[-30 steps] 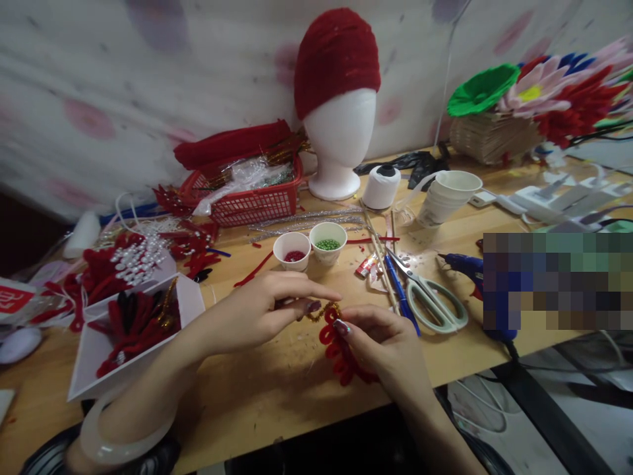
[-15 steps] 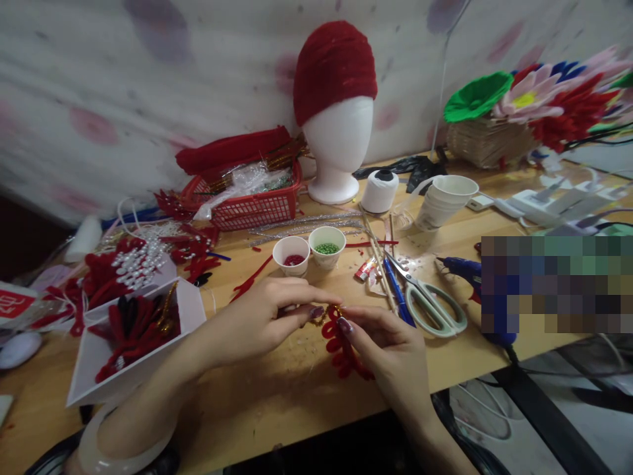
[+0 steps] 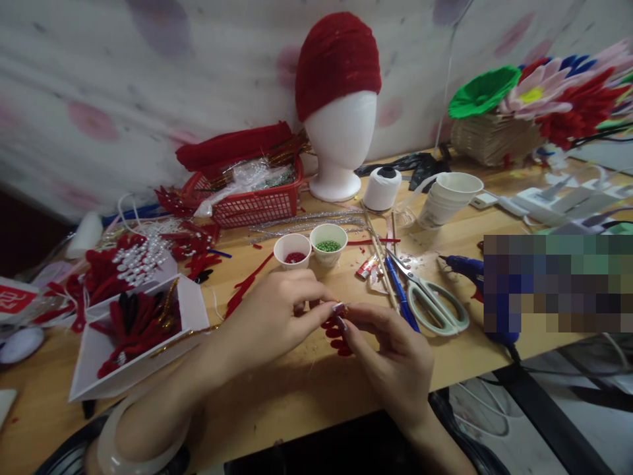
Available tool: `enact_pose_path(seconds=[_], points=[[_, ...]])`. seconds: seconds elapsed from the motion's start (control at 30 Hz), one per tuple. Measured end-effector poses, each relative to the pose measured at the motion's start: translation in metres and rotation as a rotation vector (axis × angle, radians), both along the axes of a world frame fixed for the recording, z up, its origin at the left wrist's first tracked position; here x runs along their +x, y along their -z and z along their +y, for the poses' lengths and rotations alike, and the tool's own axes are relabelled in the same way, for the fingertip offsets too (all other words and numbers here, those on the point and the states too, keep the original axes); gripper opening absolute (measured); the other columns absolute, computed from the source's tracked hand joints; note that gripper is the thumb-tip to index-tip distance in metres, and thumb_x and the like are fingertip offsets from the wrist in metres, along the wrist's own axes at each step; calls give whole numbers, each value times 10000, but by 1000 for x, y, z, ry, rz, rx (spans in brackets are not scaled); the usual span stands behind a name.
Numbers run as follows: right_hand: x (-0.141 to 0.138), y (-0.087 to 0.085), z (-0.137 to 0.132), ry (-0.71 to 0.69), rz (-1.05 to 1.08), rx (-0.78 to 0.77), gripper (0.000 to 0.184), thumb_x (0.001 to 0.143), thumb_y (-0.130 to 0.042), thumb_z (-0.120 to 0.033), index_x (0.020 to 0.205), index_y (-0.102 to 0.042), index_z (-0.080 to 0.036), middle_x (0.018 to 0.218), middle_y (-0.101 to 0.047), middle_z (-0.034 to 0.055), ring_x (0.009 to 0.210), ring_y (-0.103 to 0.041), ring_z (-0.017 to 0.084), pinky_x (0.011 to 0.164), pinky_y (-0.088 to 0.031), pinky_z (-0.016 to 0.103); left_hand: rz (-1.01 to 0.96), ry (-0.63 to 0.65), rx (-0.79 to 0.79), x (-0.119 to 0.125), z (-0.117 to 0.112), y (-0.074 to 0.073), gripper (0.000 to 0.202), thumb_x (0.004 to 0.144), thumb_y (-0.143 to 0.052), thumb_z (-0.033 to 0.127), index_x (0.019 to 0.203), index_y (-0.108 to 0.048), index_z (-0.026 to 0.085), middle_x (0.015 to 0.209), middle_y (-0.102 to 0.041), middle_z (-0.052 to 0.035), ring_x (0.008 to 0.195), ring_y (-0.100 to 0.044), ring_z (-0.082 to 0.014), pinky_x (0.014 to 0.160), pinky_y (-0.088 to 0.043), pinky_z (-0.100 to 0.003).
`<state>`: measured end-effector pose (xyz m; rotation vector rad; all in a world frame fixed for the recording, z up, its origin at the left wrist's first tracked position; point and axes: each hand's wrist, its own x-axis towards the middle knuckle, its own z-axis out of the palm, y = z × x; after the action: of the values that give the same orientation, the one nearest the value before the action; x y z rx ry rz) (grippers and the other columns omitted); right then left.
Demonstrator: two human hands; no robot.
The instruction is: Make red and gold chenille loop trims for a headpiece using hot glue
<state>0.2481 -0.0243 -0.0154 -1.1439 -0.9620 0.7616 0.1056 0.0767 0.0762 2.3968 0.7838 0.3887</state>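
My left hand (image 3: 297,310) is closed in a pinch, thumb and fingertips meeting at the top of a red looped chenille-stem piece (image 3: 339,346). A bit of gold shows at those fingertips. A gold tinsel stem (image 3: 190,334) sticks out to the left past my left wrist; its middle is hidden behind the hand. My right hand (image 3: 395,349) grips the red looped piece between thumb and fingers, covering much of it. Just beyond the hands stand a paper cup of dark red beads (image 3: 293,258) and a paper cup of green beads (image 3: 328,247).
Scissors (image 3: 438,307), a blue pen (image 3: 401,293) and a blue glue gun (image 3: 465,267) lie right. A white box (image 3: 190,300) holds red stems at left. Behind are a red basket (image 3: 257,206), a foam head (image 3: 341,142), a thread spool (image 3: 382,190) and paper cups (image 3: 448,198).
My left fingers have closed from a looser reach into a pinch against the right fingertips. The gold stem now shows left of my left wrist. Less of the red piece is visible.
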Motion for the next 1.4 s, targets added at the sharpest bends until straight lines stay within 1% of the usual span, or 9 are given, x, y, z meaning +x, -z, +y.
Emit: enact_pose_path(seconds=[0.1,0.27,0.37,0.57,0.67,0.97,1.2,1.3,1.4], points=[[1,3,1,24,-33,21,200,835,-765,-199,1026,-732,-250,930,-791,42,727,-789,200,549,-688,275,-26,-35,-20,1,-3,0,199,941,-586,223,854,-763,190,781,-693,-12,740,-608,-145,672,-442,-266],[1,-4,1,-74,132,-77,86,851,-760,-262,928,-738,-230,826,-800,41,637,-777,183,539,-683,265,-49,22,-23,0,-2,-1,176,941,-577,204,855,-729,184,797,-692,-12,770,-613,-144,690,-450,-260],[1,-7,0,-66,93,-62,88,834,-775,-244,918,-752,-226,848,-806,46,697,-787,185,574,-681,246,-54,-1,-69,0,0,-2,193,948,-561,215,844,-721,185,802,-701,-10,769,-617,-142,687,-453,-256],[-3,-1,-2,-36,-49,110,355,859,-703,-86,1143,-715,-298,956,-814,-3,734,-790,138,616,-673,193,-74,-75,-135,1,0,-3,186,930,-573,203,830,-728,175,794,-711,8,736,-614,-118,668,-440,-236],[-4,1,-3,-28,-81,129,423,861,-697,-63,1179,-707,-342,967,-812,-23,736,-789,126,628,-671,186,-75,-82,-136,1,0,-3,197,929,-569,203,813,-725,171,785,-706,7,738,-614,-118,668,-439,-235],[-1,0,-1,-20,-106,131,349,854,-712,-74,1071,-776,-340,859,-805,-17,633,-741,96,543,-625,159,-68,-109,-231,1,-1,-2,207,917,-573,232,799,-732,173,776,-722,-2,704,-621,-124,635,-451,-243],[-3,-5,0,6,42,64,249,837,-730,-111,971,-810,-305,784,-793,-3,562,-731,108,472,-616,164,-132,-162,-385,-4,3,3,170,901,-596,275,980,-712,178,819,-727,-3,647,-602,-117,587,-466,-244],[-3,-7,1,17,72,42,224,825,-740,-123,955,-814,-291,769,-792,4,546,-731,114,458,-615,166,-104,-122,-345,-12,5,1,138,871,-655,259,981,-698,188,861,-724,-4,706,-636,-134,618,-490,-253],[-2,-9,2,28,92,23,192,819,-750,-139,924,-818,-284,724,-784,-2,519,-719,108,445,-606,157,-54,-31,-195,-20,5,0,95,873,-682,212,964,-710,208,925,-719,-6,794,-658,-143,665,-497,-250]])
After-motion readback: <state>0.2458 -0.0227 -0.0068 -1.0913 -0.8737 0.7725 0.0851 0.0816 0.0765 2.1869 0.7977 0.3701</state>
